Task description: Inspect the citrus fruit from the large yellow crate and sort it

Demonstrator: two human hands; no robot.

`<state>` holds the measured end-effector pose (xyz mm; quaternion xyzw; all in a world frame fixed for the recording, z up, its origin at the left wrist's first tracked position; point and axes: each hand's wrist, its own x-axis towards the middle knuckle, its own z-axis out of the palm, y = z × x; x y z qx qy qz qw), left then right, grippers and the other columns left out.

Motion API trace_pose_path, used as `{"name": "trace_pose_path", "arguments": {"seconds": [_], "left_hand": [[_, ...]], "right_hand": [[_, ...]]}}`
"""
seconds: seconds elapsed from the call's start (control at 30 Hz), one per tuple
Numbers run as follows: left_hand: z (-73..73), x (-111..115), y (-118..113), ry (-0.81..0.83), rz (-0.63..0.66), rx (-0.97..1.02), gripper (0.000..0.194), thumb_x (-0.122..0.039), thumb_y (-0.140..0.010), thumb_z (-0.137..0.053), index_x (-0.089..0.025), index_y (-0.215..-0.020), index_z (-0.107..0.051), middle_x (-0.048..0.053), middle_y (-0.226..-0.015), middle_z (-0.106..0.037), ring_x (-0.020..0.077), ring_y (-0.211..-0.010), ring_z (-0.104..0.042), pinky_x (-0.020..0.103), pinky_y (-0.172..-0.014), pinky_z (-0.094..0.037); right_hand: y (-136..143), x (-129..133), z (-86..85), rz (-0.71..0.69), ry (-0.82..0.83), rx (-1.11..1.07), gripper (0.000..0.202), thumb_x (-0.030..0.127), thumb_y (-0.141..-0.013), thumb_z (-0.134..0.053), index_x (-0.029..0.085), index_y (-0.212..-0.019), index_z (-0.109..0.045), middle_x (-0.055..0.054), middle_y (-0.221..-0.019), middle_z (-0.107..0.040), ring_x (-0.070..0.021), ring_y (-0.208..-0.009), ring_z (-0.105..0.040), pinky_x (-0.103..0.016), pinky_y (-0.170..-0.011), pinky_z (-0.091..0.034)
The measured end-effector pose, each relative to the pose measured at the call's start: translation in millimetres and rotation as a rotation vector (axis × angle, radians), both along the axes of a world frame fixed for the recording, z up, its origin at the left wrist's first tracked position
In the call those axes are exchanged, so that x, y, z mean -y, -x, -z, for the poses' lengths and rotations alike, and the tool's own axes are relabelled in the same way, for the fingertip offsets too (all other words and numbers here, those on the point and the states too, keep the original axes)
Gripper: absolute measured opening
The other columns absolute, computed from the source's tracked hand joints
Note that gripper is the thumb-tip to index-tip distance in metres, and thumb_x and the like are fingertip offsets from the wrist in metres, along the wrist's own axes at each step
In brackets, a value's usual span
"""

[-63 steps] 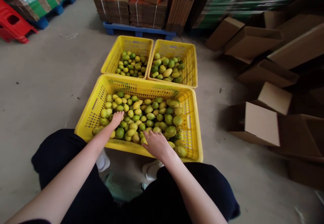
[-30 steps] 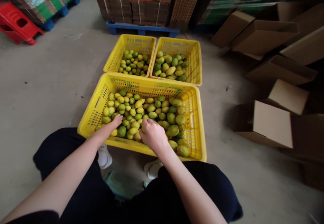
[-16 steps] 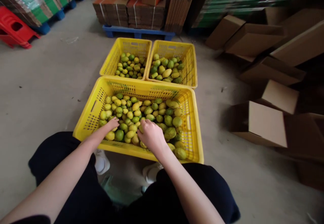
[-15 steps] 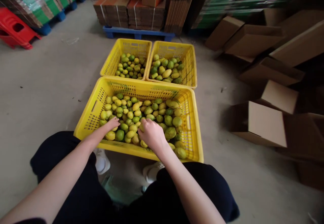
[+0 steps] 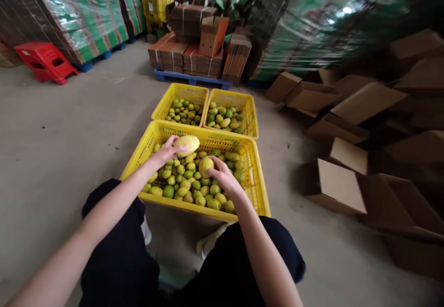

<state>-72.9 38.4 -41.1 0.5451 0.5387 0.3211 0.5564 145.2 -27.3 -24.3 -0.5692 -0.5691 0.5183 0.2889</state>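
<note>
A red plastic stool (image 5: 45,61) sits far left. The left hand (image 5: 167,150) grips a long yellow fruit (image 5: 187,144) above the big yellow plastic crate (image 5: 258,191). The right hand (image 5: 222,177) grips a round yellow-green fruit (image 5: 206,166) just over the pile. Brown cardboard boxes (image 5: 347,177) lie right.

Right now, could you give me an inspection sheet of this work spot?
Surface: bare concrete floor.
Job's things: big yellow crate of green-yellow lemons; two smaller crates behind, partly filled.
Clutter: loose cardboard boxes on the right.
Grips: left hand holds a large yellow lemon; right hand holds a rounder lemon.
Cables: nothing seen.
Surroundings: palleted flat cartons, red stool, people far back.
</note>
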Motion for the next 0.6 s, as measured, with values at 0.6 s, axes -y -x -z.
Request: {"name": "trace_pose_path", "arguments": {"seconds": [0.6], "left_hand": [[-19.7,26,-9,-0.575,0.035,0.296,0.062,-0.030,-0.062,-0.088,-0.023,-0.119,-0.065,0.010,-0.126,-0.056,0.0276,-0.121,-0.055,0.040,-0.102,-0.048]], "right_hand": [[18,-4,-13.6,0.275,-0.674,-0.388,0.050,0.020,-0.063,-0.085,0.028,-0.109,-0.066,-0.004,-0.116,-0.069,-0.0256,-0.116,-0.060,-0.042,-0.102,-0.046]]}}
